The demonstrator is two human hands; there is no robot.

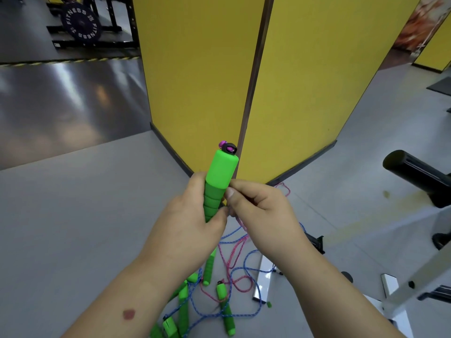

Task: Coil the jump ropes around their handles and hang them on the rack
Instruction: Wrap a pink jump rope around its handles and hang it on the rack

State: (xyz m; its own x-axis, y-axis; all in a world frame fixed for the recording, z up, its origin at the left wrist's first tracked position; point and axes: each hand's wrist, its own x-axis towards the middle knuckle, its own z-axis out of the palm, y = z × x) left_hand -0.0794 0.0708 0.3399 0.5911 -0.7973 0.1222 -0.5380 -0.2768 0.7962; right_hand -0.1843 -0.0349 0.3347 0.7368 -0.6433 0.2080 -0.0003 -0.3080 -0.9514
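Observation:
A bright green foam jump-rope handle (pixel 220 172) stands upright in front of me, with a black and pink cap on top. My left hand (pixel 188 228) is wrapped around its ribbed lower part. My right hand (pixel 261 215) pinches the pink rope (pixel 240 224) right beside the handle, thumb and forefinger closed on it. The pink rope trails down to the floor. Below my hands lie several more green handles (pixel 225 311) tangled with blue rope (pixel 246 264) and pink rope on the grey floor.
A yellow pillar (pixel 244 69) stands straight ahead. A white metal frame (pixel 263 276) and a black padded roller (pixel 415 174) are on the right. A weight plate on a black rack (pixel 81 25) sits far left. Grey floor (pixel 73 215) spreads to the left.

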